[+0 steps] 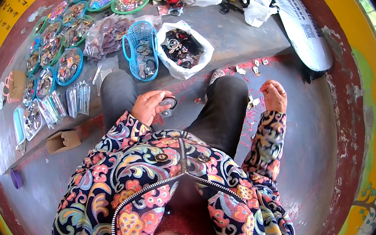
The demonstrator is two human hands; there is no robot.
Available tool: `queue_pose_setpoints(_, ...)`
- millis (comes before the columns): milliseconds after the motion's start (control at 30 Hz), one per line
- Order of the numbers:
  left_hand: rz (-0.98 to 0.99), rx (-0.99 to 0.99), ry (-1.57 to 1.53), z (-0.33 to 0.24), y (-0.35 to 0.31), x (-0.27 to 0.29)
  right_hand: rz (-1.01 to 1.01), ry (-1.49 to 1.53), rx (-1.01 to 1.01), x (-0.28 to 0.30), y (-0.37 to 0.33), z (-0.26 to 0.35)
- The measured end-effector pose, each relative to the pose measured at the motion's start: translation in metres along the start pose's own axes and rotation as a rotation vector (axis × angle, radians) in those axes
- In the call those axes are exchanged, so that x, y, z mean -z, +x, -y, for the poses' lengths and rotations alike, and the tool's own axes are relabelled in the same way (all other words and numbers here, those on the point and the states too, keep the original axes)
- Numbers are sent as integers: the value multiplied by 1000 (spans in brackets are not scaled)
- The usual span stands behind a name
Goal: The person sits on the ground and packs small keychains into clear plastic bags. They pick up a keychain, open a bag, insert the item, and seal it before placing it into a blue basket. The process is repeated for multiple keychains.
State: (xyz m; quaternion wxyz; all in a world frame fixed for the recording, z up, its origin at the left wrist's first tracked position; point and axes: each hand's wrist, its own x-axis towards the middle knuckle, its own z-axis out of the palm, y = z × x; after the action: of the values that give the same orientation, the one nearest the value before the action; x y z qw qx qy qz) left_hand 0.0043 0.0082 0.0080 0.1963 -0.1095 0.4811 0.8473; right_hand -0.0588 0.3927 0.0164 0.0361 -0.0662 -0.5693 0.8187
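Observation:
My left hand (149, 105) is over my left knee and holds a small round dark piece with a shiny rim (168, 102) between thumb and fingers. My right hand (274, 95) is raised out to the right of my right knee, fingers curled in; whether anything small is pinched in it I cannot tell. Just ahead of my knees, a white plastic bag (193, 64) lies open with several dark round pieces inside. A blue plastic basket (141, 48) with a few rings stands to its left.
Several round trays (70, 66) of small parts line the grey ledge at the left, with clear packets (77, 98) and a cardboard box (64, 141). More white bags (258, 6) and a large sack (302, 30) lie at the back. Paper scraps (252, 70) dot the floor.

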Motion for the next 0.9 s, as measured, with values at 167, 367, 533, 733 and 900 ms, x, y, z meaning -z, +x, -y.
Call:
queue_pose_setpoints(167, -11, -2, 24, -1, -2, -1, -673, -125, -586, 201, -13, -107)
queue_pose_setpoints(367, 7, 26, 23, 0, 4, 1, -764, -252, -902, 259, -68, -165)
queue_pose_setpoints(533, 34, 17, -64, -9, 5, -8, -453, -478, -545, 208, -24, -120)
queue_pose_setpoints(733, 18, -63, -144, -22, -3, -12, -171, -312, -21, -42, 5, -21)
queue_pose_setpoints(900, 21, -126, -118, -27, -7, -24, 451, -235, -137, -159, -28, -39)
